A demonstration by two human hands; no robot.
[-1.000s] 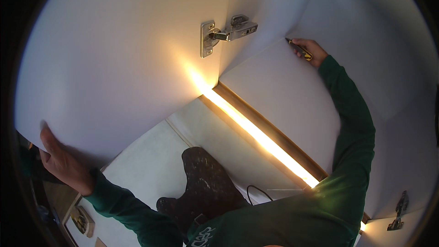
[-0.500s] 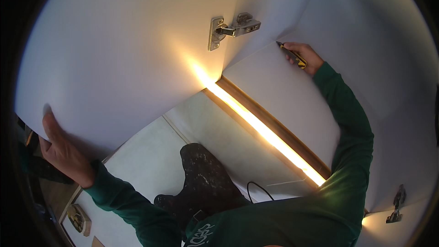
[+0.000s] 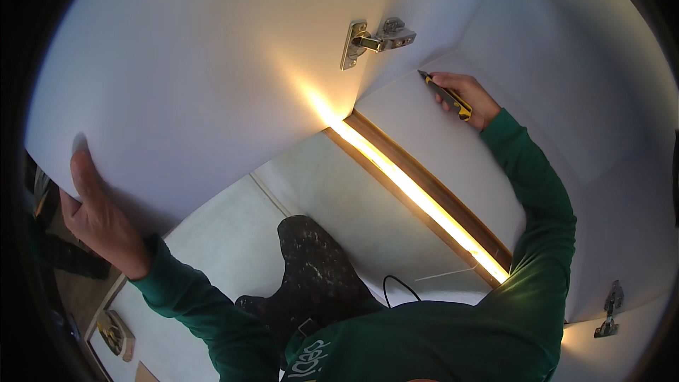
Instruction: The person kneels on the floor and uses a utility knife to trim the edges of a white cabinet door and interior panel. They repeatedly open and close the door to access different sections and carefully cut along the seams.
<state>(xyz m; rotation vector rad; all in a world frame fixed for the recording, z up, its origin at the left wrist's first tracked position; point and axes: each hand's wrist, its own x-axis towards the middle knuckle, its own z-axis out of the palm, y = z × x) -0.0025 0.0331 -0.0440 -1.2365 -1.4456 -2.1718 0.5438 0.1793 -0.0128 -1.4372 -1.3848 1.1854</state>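
My right hand (image 3: 479,102) is closed round a utility knife (image 3: 453,97) with a black and yellow handle. It is inside a white cabinet, over the inner bottom panel (image 3: 453,159), and the knife's tip points left toward the panel's seam with the side wall. Whether the tip touches the panel, I cannot tell. At far left, my left hand (image 3: 109,233) grips the edge of the open white cabinet door (image 3: 191,92). Its thumb lies on the door's face; the other fingers are mostly hidden behind it. A metal hinge (image 3: 378,41) joins door and cabinet.
A lit light strip (image 3: 410,191) runs along the cabinet's front lower edge. Below lie a pale worktop (image 3: 212,251) and a black cable (image 3: 389,284). A second hinge (image 3: 610,311) sits at lower right. A round yellowish object (image 3: 113,334) rests at lower left.
The knife in my right hand has moved slightly left and nearer, toward the side seam. My left hand still grips the door; the whole view has shifted a little.
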